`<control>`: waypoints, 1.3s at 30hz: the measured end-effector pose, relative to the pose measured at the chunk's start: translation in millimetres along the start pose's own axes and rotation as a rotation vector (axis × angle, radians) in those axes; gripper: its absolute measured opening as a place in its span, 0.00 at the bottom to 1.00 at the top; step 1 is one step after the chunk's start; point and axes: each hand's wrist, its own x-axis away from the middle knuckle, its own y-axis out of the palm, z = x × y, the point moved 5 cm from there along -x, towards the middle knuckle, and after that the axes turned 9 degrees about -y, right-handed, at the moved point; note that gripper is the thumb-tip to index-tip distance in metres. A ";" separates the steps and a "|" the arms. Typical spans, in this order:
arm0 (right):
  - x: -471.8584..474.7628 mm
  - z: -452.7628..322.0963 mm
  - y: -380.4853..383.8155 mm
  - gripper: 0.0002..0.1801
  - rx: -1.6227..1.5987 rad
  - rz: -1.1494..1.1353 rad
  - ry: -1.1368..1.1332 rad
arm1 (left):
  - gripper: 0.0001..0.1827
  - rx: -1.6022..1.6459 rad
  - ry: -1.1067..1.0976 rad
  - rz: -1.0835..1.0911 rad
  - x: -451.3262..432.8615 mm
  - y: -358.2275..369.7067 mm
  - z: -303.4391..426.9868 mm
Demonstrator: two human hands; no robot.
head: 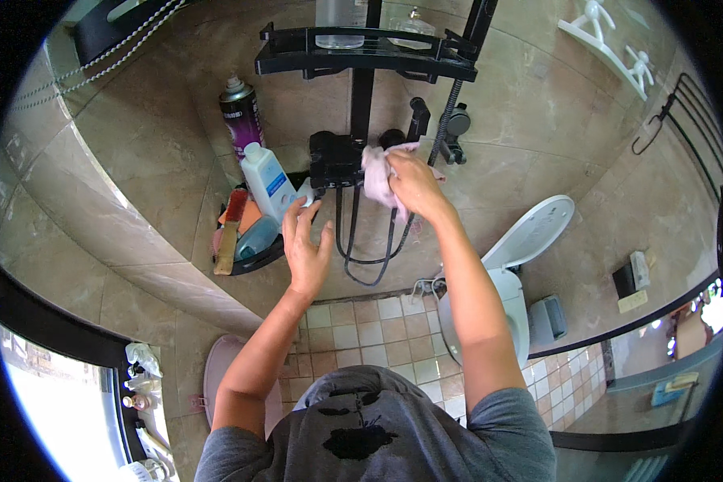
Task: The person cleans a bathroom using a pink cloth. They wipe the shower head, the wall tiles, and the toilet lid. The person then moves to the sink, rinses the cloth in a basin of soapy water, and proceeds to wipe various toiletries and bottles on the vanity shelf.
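Observation:
My right hand [414,181] grips a crumpled pink cloth [378,175] against the right part of the black shower mixer [336,159] on the tiled wall. The cloth covers that part of the fixture. My left hand [307,247] has its fingers apart, in front of the black corner shelf [259,264]. Its fingertips are close to a small white object [305,191] beside a white plastic bottle [268,181]; whether they touch, I cannot tell. A spray can [241,117], a red-bristled brush with a wooden handle [229,235] and a translucent bluish container [257,238] also crowd this shelf.
Black hoses [361,262] loop below the mixer. Overhead, a black rack [367,57] holds a clear bottle [340,24]. A toilet with its lid raised [533,232] stands at right, beside a grey bin [547,319]. A pink basin [223,349] lies at left.

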 end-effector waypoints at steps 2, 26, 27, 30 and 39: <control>10.7 -25.9 -11.7 0.14 -0.135 -0.028 0.008 | 0.19 0.056 -0.039 -0.041 6.7 7.6 -2.3; 136.0 -63.6 35.6 0.16 -0.593 0.299 0.187 | 0.26 -0.313 -0.358 -0.132 -127.9 46.4 -28.5; 138.6 -60.4 31.1 0.16 -0.595 0.298 0.198 | 0.25 -0.346 -0.323 -0.126 -123.1 40.5 -25.1; 141.6 -43.2 20.7 0.15 -0.550 0.332 0.205 | 0.19 -0.353 -0.177 -0.031 -107.1 26.3 -7.4; 135.9 -1.6 4.0 0.13 -0.543 0.495 0.251 | 0.20 -0.731 0.656 -0.053 -91.4 122.9 105.2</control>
